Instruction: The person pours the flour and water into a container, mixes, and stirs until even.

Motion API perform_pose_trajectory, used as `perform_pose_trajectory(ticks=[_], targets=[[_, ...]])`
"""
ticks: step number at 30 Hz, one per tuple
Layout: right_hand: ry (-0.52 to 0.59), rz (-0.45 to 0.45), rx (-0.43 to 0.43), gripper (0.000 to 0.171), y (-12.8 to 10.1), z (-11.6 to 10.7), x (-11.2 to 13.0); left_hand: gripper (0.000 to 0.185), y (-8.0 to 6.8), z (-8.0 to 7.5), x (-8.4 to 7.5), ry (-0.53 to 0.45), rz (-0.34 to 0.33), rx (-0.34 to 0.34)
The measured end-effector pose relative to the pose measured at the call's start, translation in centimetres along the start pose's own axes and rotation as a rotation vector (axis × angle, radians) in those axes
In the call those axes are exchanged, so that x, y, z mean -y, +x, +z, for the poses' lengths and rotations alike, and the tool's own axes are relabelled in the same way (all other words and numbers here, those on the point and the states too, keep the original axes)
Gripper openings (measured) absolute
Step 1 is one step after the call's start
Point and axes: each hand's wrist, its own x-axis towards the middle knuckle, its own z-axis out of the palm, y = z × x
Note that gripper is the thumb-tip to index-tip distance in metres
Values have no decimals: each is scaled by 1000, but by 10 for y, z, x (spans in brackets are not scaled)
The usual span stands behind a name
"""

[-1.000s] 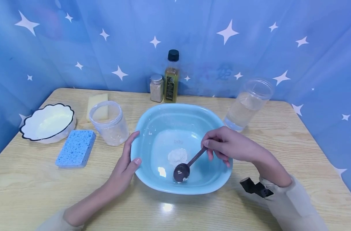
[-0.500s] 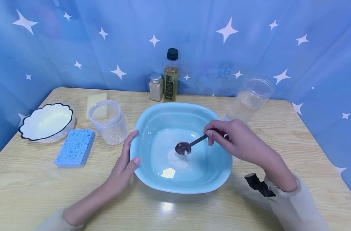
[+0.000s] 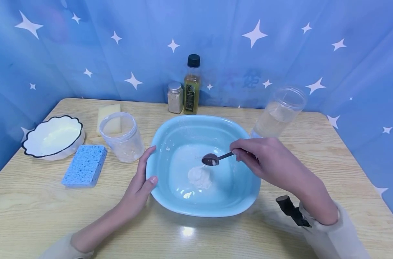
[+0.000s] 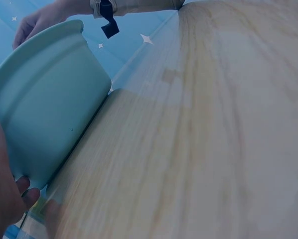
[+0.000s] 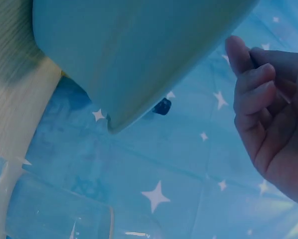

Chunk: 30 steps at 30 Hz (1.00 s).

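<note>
A person's right hand (image 3: pixel 264 158) pinches the handle of a dark spoon (image 3: pixel 214 159) between thumb and curled fingers, holding its bowl level above a small heap of white powder (image 3: pixel 199 177) on the floor of a light-blue basin (image 3: pixel 170 201). The spoon hangs clear of the basin's walls, with open room on every side of it. The left hand (image 3: pixel 141 183) lies along the basin's left rim, fingers straight and together against the outer wall, thumb at the lip; the left wrist view shows the palm pressed to the basin's side. Both forearms reach in from the near edge of the wooden surface (image 3: pixel 37 216), the right wrist raised over the basin's right rim. To the left, just beside the left hand, stands a clear plastic jar (image 3: pixel 122 138); a blue sponge (image 3: pixel 84 166) and a scalloped white bowl (image 3: pixel 52 136) sit nearer the left edge. A water-filled jar (image 3: pixel 277 115) stands behind the right hand. An oil bottle (image 3: pixel 191 86) and a small shaker (image 3: pixel 175 98) line the far edge.
</note>
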Motion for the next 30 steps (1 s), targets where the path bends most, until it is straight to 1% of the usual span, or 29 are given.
perform_pose_trajectory(ticks=[3, 6, 8, 11, 14, 17, 21, 24, 28, 30], targets=[[-68, 53, 17, 17, 0, 1, -4, 62, 0, 0, 0, 4, -3, -2], [-131, 111, 62, 14, 0, 5, -9, 62, 0, 0, 0, 7, -7, -3], [-152, 144, 93, 11, 0, 7, -13, 61, 0, 0, 0, 8, -8, -4], [-138, 182, 128, 10, -1, 8, -17, 62, 0, 0, 1, 11, -4, -5], [-114, 218, 167, 14, -3, 5, -19, 62, 0, 0, 1, 14, -1, -5], [-88, 261, 237, 18, -3, 4, -18, 62, 0, 0, 0, 14, -3, -5], [1, 379, 358, 21, -3, 3, -16, 62, -1, 0, -1, 18, -3, -6], [117, 455, 418, 22, -2, 3, -15, 62, -1, 0, -1, 22, -2, -6], [283, 492, 441, 22, -2, 3, -17, 62, -1, 0, -1, 20, 1, -4], [340, 510, 428, 23, -2, 2, -19, 62, 0, 0, -1, 20, 4, -4]])
